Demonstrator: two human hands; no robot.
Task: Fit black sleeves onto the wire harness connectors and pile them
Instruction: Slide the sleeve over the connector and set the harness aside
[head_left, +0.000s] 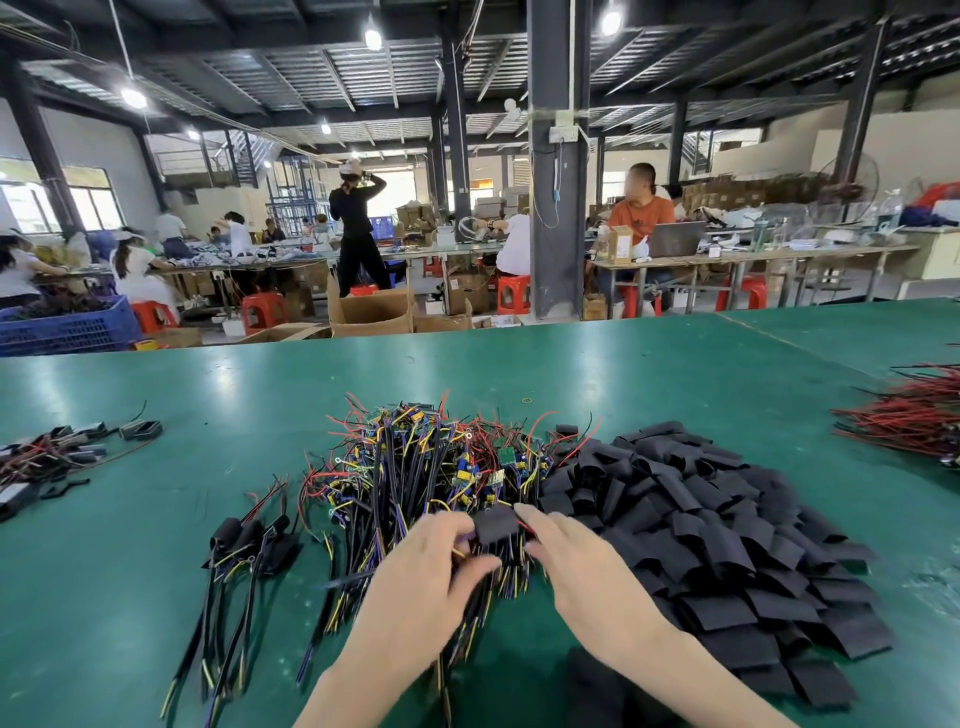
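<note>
Where everything lies: a green table (208, 395), its near edge cut off by the frame.
Sleeve pile (727, 545): flat matte black pieces heaped right of centre (the nearest part blurs into a dark patch at the bottom edge).
Harness heap (415, 467): centre, just left of the sleeve pile; tangled black, red, yellow and blue wires with small boards, most strands running toward the person.
Red wires (914, 415): a bundle at the far right, cut off by the frame.
Sleeved harnesses (249, 540): a small pile left of the heap, sleeved ends pointing away, wire tails toward the person.
Left hand (431, 566): fingers curled, pinching the sleeve's left edge, thumb below over the wires.
Right hand (576, 551): forefinger and thumb pinching the sleeve's right edge.
Black sleeve (496, 524): held between both hands over the heap's near edge, flat face up, wires trailing from beneath toward the person; what is inside is hidden.
</note>
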